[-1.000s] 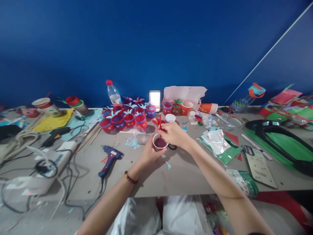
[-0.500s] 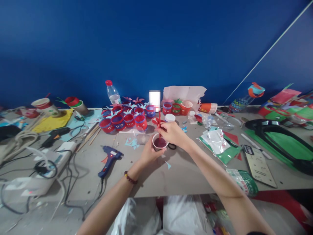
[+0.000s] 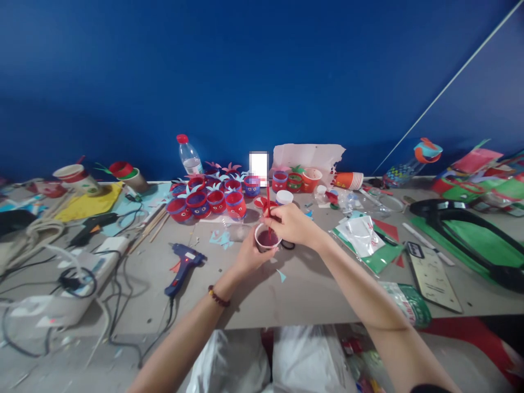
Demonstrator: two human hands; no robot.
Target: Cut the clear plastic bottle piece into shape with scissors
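My left hand [image 3: 250, 252] is wrapped round a small white-rimmed paper cup [image 3: 268, 249] with a dark reddish inside, held above the table. Between the fingers of my right hand [image 3: 292, 225] is a thin red paintbrush [image 3: 268, 203], its lower end inside the cup; the tip is too small to make out. Just behind the hands stand a white cup [image 3: 284, 197] and a red dish partly hidden by my fingers. Black scissor handles [image 3: 288, 245] show beneath my right hand. A light blue paper scrap [image 3: 281, 275] lies in front of the cup.
Several decorated red and purple cups [image 3: 198, 206] stand at the back, by a bottle [image 3: 189, 157]. A blue glue gun [image 3: 183, 267] with its cable lies left, near a power strip [image 3: 88, 278]. Rightward are plastic packets [image 3: 364, 236], a phone [image 3: 434, 275] and a black-framed green object [image 3: 470, 240].
The red brush has tilted slightly in the cup, and my right fingers have shifted a little. My left hand and the cup have hardly moved.
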